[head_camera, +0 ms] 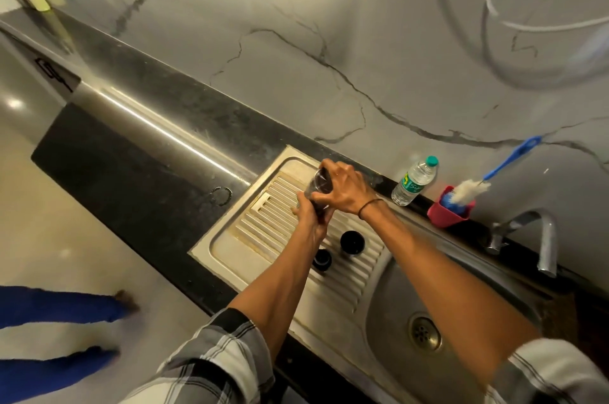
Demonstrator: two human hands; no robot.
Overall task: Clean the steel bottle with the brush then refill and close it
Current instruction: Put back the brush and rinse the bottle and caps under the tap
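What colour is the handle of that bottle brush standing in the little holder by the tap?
The brush handle is bright blue, with white bristles; the head view shows it clearly.
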